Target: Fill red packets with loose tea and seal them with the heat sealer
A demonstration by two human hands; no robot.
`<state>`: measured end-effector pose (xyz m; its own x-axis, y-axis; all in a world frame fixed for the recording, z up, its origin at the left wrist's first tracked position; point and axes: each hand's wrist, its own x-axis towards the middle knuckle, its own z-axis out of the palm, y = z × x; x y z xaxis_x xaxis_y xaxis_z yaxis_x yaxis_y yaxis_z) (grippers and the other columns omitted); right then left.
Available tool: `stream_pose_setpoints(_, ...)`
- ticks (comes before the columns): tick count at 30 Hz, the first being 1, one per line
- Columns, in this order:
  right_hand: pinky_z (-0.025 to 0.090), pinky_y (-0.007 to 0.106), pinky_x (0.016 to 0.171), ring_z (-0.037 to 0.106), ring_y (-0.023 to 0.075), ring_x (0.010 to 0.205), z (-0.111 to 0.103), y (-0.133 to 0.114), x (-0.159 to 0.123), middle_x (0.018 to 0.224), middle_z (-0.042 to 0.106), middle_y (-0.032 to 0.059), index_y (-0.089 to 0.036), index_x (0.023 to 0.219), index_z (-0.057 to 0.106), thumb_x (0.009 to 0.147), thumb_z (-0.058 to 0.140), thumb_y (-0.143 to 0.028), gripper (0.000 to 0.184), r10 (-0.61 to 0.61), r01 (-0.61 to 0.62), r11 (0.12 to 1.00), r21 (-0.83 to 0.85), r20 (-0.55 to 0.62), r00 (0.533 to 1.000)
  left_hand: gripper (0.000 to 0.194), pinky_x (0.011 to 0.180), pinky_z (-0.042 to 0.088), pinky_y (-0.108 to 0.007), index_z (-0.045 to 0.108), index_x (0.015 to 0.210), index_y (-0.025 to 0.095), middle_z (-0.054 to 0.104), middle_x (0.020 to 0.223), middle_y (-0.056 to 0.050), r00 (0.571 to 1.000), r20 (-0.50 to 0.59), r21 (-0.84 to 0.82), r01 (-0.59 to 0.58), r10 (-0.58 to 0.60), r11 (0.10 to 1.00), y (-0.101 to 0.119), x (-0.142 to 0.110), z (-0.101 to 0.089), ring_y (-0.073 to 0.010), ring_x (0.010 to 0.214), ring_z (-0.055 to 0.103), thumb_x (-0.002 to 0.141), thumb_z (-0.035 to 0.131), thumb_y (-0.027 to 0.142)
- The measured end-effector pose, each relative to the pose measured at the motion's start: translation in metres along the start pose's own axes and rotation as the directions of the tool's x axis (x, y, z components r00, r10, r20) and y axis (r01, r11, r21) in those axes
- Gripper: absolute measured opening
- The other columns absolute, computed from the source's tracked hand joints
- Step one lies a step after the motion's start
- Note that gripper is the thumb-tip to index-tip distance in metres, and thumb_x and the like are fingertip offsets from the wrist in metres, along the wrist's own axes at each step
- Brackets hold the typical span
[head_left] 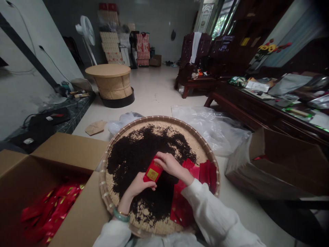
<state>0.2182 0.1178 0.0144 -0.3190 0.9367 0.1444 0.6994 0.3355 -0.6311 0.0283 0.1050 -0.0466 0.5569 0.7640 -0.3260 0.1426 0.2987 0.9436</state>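
Between both hands is a small red packet (pixel 153 171) with a gold label, held tilted above a round woven bamboo tray (pixel 104 171). My left hand (pixel 141 184) grips its lower end, thumb across the front. The fingers of my right hand (pixel 169 164) close on its upper end. Dark, dry, loose leaves that look like tea (pixel 128 154) lie spread over much of the tray. Under and beside my right forearm, flat red pouches (pixel 180 206) are stacked at the tray's right side. Whether the held packet's top is sealed cannot be made out.
An open cardboard box (pixel 74 151) holding many red packets (pixel 58 209) stands at the left. Another cardboard box (pixel 246 175) is at the right. Clear plastic sheeting (pixel 205 127) lies behind the tray, near a dark wooden table (pixel 231 106). A round-topped stand (pixel 110 70) is farther back.
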Motion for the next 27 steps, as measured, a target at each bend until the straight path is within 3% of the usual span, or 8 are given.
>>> stream_pose_setpoints(3, 0.028, 0.021, 0.054, 0.042, 0.0094, 0.053, 0.001, 0.003, -0.001, 0.060, 0.047, -0.0039, -0.017, 0.071, 0.049, 0.092, 0.051, -0.024, 0.022, 0.016, -0.017, 0.997, 0.073, 0.016, 1.000, 0.013, 0.063, 0.051, -0.030, 0.067, 0.067, 0.010, 0.070, 0.063, -0.008, 0.999, 0.005, 0.098, -0.050, 0.050, 0.994, 0.000, 0.001, 0.000, -0.0199, 0.060, 0.065, 0.065, 0.071, 0.023)
stream_pose_setpoints(6, 0.030, 0.020, 0.054, 0.046, 0.0091, 0.056, 0.003, 0.001, -0.003, 0.065, 0.053, -0.0028, -0.017, 0.076, 0.053, 0.093, 0.050, -0.026, 0.020, -0.008, 0.004, 0.995, 0.098, 0.037, 0.999, 0.025, 0.073, 0.052, -0.033, 0.069, 0.080, 0.009, 0.073, 0.079, -0.010, 0.996, -0.019, 0.082, -0.088, 0.090, 0.993, -0.001, 0.003, -0.001, -0.0223, 0.074, 0.068, 0.061, 0.076, 0.023)
stream_pose_setpoints(9, 0.032, 0.020, 0.057, 0.052, 0.0097, 0.060, 0.004, -0.005, -0.006, 0.072, 0.060, -0.0007, -0.018, 0.085, 0.058, 0.094, 0.050, -0.029, 0.016, -0.082, 0.080, 0.997, 0.020, 0.111, 0.990, 0.043, 0.074, 0.053, -0.036, 0.066, 0.095, 0.009, 0.073, 0.090, -0.011, 0.999, 0.020, -0.050, -0.042, 0.043, 0.998, -0.002, 0.005, 0.000, -0.0238, 0.078, 0.068, 0.057, 0.080, 0.024)
stream_pose_setpoints(13, 0.033, 0.022, 0.060, 0.057, 0.0121, 0.067, 0.003, -0.009, -0.009, 0.077, 0.064, 0.0019, -0.019, 0.092, 0.060, 0.093, 0.051, -0.034, 0.017, -0.180, 0.201, 0.967, -0.155, 0.138, 0.974, 0.039, 0.064, 0.054, -0.032, 0.067, 0.090, 0.007, 0.073, 0.083, -0.012, 0.999, 0.039, -0.091, 0.034, -0.030, 0.995, -0.002, 0.006, 0.003, -0.0209, 0.066, 0.068, 0.058, 0.080, 0.025)
stream_pose_setpoints(20, 0.026, 0.023, 0.054, 0.046, 0.0101, 0.056, 0.010, 0.008, -0.006, 0.060, 0.053, 0.0008, -0.016, 0.064, 0.053, 0.092, 0.048, -0.048, 0.043, -0.358, 0.324, 0.921, -0.216, -0.141, 0.923, 0.036, 0.057, 0.052, -0.027, 0.068, 0.085, 0.007, 0.072, 0.076, -0.011, 0.998, 0.052, -0.145, 0.025, -0.018, 0.989, -0.003, 0.004, 0.001, -0.0177, 0.058, 0.066, 0.056, 0.081, 0.026)
stream_pose_setpoints(22, 0.026, 0.023, 0.052, 0.041, 0.0094, 0.053, 0.010, 0.015, -0.003, 0.057, 0.048, 0.0000, -0.015, 0.059, 0.049, 0.093, 0.046, -0.049, 0.048, -0.327, 0.291, 0.941, -0.173, -0.242, 0.913, 0.036, 0.056, 0.052, -0.027, 0.068, 0.084, 0.007, 0.073, 0.076, -0.011, 0.999, 0.032, -0.149, 0.024, -0.020, 0.989, -0.003, 0.003, 0.000, -0.0181, 0.057, 0.066, 0.056, 0.081, 0.026)
stream_pose_setpoints(24, 0.029, 0.023, 0.053, 0.040, 0.0098, 0.053, 0.007, 0.018, -0.001, 0.057, 0.046, 0.0000, -0.015, 0.058, 0.050, 0.093, 0.045, -0.048, 0.048, -0.223, 0.191, 0.974, -0.123, -0.346, 0.911, 0.035, 0.058, 0.052, -0.027, 0.068, 0.084, 0.007, 0.073, 0.077, -0.012, 1.000, -0.012, -0.151, 0.005, -0.007, 0.989, -0.002, 0.003, -0.001, -0.0188, 0.059, 0.067, 0.056, 0.081, 0.025)
stream_pose_setpoints(27, 0.040, 0.026, 0.071, 0.051, 0.0152, 0.075, -0.004, 0.014, -0.002, 0.078, 0.057, 0.0059, -0.015, 0.074, 0.061, 0.093, 0.048, -0.043, 0.037, -0.144, 0.117, 0.989, -0.089, -0.410, 0.901, 0.036, 0.067, 0.054, -0.030, 0.069, 0.085, 0.008, 0.074, 0.082, -0.013, 0.995, -0.090, -0.156, -0.047, 0.033, 0.987, -0.002, 0.004, -0.002, -0.0210, 0.067, 0.069, 0.055, 0.082, 0.023)
